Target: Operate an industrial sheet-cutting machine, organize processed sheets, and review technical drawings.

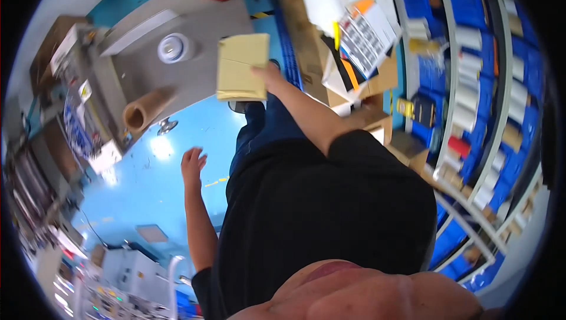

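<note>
Head view, R hand [266, 76] fingers gripping cardboard sheet [242, 66] edge

The right hand [266, 75] is mostly hidden behind the yellow cardboard sheet [242, 66], only thumb and wrist showing. At nine o'clock, the machines [41, 161] blur toward the rim. At three o'clock, the shelf [471, 84] items are too small to tell.

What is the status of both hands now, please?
Right hand grips flat yellow-brown cardboard piece over grey table. Left hand open, empty. Cardboard tube nearby.
</note>
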`<state>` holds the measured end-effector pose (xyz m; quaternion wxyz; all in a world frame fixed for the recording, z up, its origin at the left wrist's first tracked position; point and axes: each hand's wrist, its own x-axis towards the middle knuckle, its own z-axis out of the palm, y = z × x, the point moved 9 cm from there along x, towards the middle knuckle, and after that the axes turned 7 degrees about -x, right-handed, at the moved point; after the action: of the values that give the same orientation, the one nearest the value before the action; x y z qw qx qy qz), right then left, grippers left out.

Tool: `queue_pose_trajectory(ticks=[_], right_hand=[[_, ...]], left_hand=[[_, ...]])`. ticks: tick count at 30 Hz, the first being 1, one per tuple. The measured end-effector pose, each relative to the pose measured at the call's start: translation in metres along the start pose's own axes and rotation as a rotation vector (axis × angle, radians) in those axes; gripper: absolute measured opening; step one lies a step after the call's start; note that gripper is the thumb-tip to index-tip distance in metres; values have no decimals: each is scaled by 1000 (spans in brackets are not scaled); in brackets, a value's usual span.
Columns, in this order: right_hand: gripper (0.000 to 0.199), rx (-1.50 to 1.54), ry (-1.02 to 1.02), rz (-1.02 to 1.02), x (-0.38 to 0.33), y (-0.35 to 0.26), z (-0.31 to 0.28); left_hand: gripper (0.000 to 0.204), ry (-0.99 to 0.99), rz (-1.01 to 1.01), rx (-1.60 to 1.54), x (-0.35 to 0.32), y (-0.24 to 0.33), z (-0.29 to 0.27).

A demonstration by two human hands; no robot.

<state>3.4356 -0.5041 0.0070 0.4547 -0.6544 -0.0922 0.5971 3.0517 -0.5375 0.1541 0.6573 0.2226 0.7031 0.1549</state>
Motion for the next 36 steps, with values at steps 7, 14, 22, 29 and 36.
queue_pose_trajectory(ticks=[7, 14, 22, 29, 36], right_hand=[[42, -222, 63, -29, 59, -43, 48], [32, -289, -122, -4, 39, -39, 4], [24, -3, 333, -83, -84, -29, -235], [33, 105, 870, 3, -114, -19, -442], [46, -454, 834, 263, -64, -24, -496]], left_hand=[[30, 79, -183, 38, -22, -50, -28], [28, -118, -112, 168, -2, -7, 43], [30, -204, -4, 314, 29, 57, 106], [31, -268, 10, 445, 26, 92, 197], [33, -352, 91, 637, 18, 115, 326]])
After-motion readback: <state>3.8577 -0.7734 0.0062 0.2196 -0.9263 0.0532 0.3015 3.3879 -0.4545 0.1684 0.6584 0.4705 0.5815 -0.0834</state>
